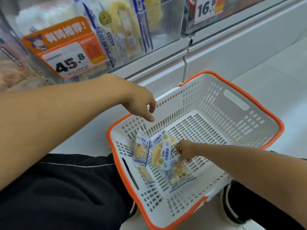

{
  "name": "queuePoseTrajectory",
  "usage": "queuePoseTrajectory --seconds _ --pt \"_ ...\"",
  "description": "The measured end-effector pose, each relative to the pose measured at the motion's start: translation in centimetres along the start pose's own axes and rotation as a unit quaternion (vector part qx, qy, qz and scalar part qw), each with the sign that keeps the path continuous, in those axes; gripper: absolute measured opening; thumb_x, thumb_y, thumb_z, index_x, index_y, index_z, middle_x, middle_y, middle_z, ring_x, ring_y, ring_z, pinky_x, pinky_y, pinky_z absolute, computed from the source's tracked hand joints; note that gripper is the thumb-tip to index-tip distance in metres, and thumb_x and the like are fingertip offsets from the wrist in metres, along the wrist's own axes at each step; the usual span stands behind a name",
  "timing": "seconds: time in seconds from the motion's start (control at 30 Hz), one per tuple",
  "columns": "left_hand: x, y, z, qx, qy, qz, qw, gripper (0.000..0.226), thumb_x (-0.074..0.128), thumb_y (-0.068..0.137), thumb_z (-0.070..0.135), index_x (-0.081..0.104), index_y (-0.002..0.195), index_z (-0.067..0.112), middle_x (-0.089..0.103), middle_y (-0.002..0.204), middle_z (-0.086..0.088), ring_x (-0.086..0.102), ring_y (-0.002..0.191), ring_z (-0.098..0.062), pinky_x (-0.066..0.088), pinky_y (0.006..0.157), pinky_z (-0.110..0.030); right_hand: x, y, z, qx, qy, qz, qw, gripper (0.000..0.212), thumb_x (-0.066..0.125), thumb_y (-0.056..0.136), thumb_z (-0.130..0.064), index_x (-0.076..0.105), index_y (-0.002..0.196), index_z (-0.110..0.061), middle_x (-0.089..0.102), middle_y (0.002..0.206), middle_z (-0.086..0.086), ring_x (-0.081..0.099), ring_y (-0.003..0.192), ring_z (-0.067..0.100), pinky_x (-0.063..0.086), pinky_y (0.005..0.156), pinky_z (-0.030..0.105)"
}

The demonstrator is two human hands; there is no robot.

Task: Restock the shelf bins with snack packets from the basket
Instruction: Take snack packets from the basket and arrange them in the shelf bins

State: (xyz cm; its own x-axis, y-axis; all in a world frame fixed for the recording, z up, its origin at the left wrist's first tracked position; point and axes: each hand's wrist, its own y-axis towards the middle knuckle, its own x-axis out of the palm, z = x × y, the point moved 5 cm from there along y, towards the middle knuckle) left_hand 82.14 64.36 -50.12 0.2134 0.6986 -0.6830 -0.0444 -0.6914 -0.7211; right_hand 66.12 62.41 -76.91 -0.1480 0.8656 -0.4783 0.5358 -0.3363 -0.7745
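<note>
Shop floor, white basket (235, 100) with orange rim below clear shelf bins (126, 30). Head view: right hand (184, 151) down in the basket, fingers pinching a snack packet (163, 156); more packets just left of and under it. Left hand (141, 103) above the basket rim, fingers loosely curled, holding nothing.

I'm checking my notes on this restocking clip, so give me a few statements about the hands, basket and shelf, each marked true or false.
1. The right hand reaches into the basket and pinches a snack packet. True.
2. The left hand holds a packet. False: it is empty, fingers hanging loosely above the basket's rim.
3. The basket has an orange rim. True.
4. The basket is packed full. False: only a few packets lie at one end.
5. The nearest price tag reads 45.8. True.
</note>
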Motion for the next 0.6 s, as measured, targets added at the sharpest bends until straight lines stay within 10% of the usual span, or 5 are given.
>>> queuePoseTrajectory --seconds 0.17,0.3,0.4,0.47,0.6 --pt "-1.1 -0.5 -0.2 0.011 -0.043 0.012 0.999 0.092 0.078 0.075 0.054 0.03 0.15 0.031 0.044 0.147 0.005 0.051 0.123 -0.019 0.042 0.101 -0.035 -11.4 -8.6 -3.9 0.013 0.252 -0.085 0.964 0.022 0.048 0.093 0.01 0.061 0.101 -0.006 0.064 0.079 0.019 0.07 0.065 0.027 0.063 0.064 0.035" --pt "-3.4 -3.1 0.1 0.093 -0.237 0.081 0.964 0.127 0.089 0.058 0.054 0.008 0.155 0.04 0.017 0.16 0.018 0.033 0.141 -0.01 0.036 0.111 -0.031 -22.3 -18.0 -9.4 -0.067 0.547 -0.025 0.834 0.03 0.036 0.085 0.01 0.066 0.084 0.006 0.056 0.069 0.014 0.061 0.048 0.014 0.06 0.052 0.027" --pt "-6.8 -4.5 -0.7 0.135 -0.492 0.239 0.826 0.073 0.079 0.081 0.027 0.041 0.143 0.019 0.056 0.135 0.003 0.066 0.104 -0.01 0.059 0.077 -0.026 -27.7 -23.3 -13.3 -0.188 0.639 0.004 0.746 0.026 0.04 0.086 0.003 0.066 0.086 0.004 0.059 0.067 0.013 0.066 0.053 0.016 0.057 0.047 0.022" --pt "-8.9 -6.1 -2.0 0.11 -0.607 0.353 0.704 0.018 0.06 0.097 0.014 0.062 0.115 0.011 0.073 0.095 -0.003 0.07 0.068 -0.013 0.054 0.048 -0.026 -29.9 -25.4 -15.4 -0.234 0.609 0.04 0.757 0.026 0.043 0.099 -0.011 0.064 0.09 0.001 0.064 0.064 0.011 0.067 0.051 0.014 0.055 0.045 0.019" --pt "-10.8 -7.8 -2.7 0.118 -0.702 0.39 0.584 0.017 0.054 0.099 0.011 0.067 0.11 0.013 0.073 0.103 -0.003 0.069 0.087 -0.012 0.057 0.062 -0.024 -32.2 -25.6 -18.4 -0.294 0.567 0.114 0.761 0.027 0.047 0.1 -0.007 0.065 0.083 0.001 0.061 0.06 0.007 0.069 0.061 0.012 0.057 0.055 0.016"
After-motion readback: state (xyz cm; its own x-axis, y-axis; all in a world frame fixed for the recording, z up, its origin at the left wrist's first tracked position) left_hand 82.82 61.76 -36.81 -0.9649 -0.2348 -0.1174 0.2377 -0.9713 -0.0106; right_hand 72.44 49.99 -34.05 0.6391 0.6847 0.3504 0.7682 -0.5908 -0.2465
